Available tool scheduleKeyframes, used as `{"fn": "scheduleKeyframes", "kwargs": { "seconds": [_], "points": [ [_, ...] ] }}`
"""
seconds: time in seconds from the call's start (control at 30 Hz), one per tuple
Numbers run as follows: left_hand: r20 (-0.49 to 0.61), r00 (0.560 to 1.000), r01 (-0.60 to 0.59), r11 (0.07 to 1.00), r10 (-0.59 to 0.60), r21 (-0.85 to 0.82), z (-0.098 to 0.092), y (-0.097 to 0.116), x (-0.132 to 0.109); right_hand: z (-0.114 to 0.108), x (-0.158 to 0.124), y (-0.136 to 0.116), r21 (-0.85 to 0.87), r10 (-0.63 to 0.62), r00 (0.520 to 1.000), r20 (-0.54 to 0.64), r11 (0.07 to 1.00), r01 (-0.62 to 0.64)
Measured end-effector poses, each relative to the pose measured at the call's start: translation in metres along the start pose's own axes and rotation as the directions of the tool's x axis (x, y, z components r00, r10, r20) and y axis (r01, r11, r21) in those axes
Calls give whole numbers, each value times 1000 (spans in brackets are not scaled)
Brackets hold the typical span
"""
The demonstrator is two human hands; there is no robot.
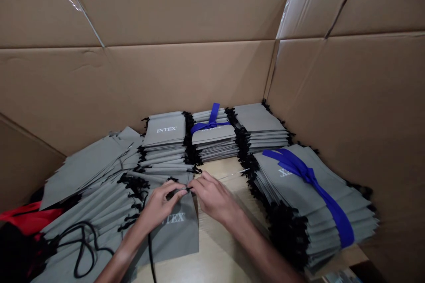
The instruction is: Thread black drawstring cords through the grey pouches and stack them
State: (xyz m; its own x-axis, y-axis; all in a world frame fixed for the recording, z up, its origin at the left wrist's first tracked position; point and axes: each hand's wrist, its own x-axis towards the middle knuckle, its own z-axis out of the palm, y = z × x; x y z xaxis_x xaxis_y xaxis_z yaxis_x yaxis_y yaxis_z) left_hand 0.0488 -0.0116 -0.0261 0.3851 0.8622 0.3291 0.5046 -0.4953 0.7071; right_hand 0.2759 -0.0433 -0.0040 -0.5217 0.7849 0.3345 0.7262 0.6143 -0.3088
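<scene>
Hands at work among stacks of grey pouches, head view. The left hand [166, 199] and right hand [210, 192] meet at the upper right corner of a printed grey pouch [181, 239], which lies flat on the pale table [219, 258]. Both hands pinch a dark cord end [188, 189] between thumb and fingers. The left wrist covers part of the pouch's lettering, and a black cord [151, 256] hangs down across its face. Behind stand three stacks: left [166, 131], middle [215, 136], tied with blue ribbon [214, 115], and right [259, 119]. A larger bundle [288, 194], bound by a wide blue band [310, 177], stands beside the right forearm. To the left, overlapping pouches [96, 210] crowd the left forearm, with a looped cord [78, 252] over them, flat grey sheets [89, 161] behind and red cloth [33, 217] at the edge. Cardboard walls [189, 75] enclose the rear and sides.
</scene>
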Motion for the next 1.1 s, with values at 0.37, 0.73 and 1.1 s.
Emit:
{"fn": "scheduleKeyframes", "kwargs": {
  "seconds": [0.37, 0.73, 1.1],
  "points": [
    [87, 995, 38, 998, -43, 54, -10, -4, 0, -3, -4, -7, 81, -10, 1000, -1, 997, 10],
    [-34, 995, -87, 966, 98, 242, -13, 0, -1, -32, 1, 9, -119, 375, 926, -42, 919, -377],
    [96, 983, -175, 948, 154, 265, -1, 14, 14, -8, 1, 11, -124, 166, 966, -201, 973, -193]
  ]
}}
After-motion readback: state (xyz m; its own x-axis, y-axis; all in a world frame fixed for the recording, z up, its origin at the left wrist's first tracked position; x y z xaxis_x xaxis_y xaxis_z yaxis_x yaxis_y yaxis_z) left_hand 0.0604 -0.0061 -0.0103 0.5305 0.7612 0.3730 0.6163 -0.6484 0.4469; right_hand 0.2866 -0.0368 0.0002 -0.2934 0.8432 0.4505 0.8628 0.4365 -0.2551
